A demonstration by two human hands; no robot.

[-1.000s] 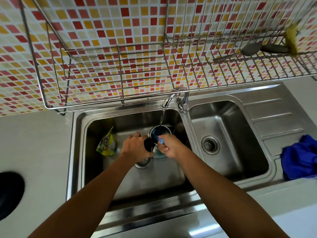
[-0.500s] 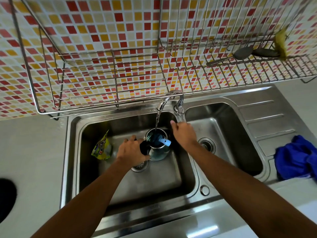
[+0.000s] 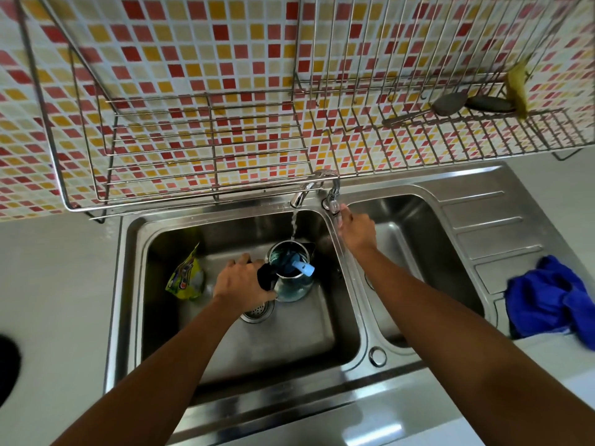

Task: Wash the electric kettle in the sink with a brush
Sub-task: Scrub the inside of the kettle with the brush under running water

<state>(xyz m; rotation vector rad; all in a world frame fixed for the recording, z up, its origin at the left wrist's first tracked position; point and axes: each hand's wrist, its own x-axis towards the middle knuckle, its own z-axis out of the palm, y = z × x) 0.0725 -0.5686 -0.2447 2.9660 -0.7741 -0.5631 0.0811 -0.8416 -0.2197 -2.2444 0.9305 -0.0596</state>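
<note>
One kettle [image 3: 291,278] stands upright in the left basin of the sink [image 3: 128,284], its mouth open, and a thin stream from the tap [image 3: 301,196] above falls straight into it. Inside the kettle leans the brush [image 3: 302,268], its pale blue handle poking out over the right rim, held by neither hand. At the kettle's left side the left hand [image 3: 241,281] has its fingers clamped round the black handle, steadying the body. Up and right of the kettle, the right hand [image 3: 357,230] reaches the valve [image 3: 333,204]. Its fingertips meet the valve, but whether they pinch it or merely touch it I cannot tell. Just below and left of the kettle sits the drain [image 3: 256,312]. Further left a yellow packet [image 3: 186,275] leans on the basin wall. Well to the kettle's right lies a blue cloth [image 3: 547,297], and high above hangs a wire rack [image 3: 206,140].

The step in hand looks like setting the water flow. To do it well, turn the valve gently so the stream stays inside the mouth, and keep the left grip firm as the kettle grows heavier. Wetting the electrical base is the risk.
</note>
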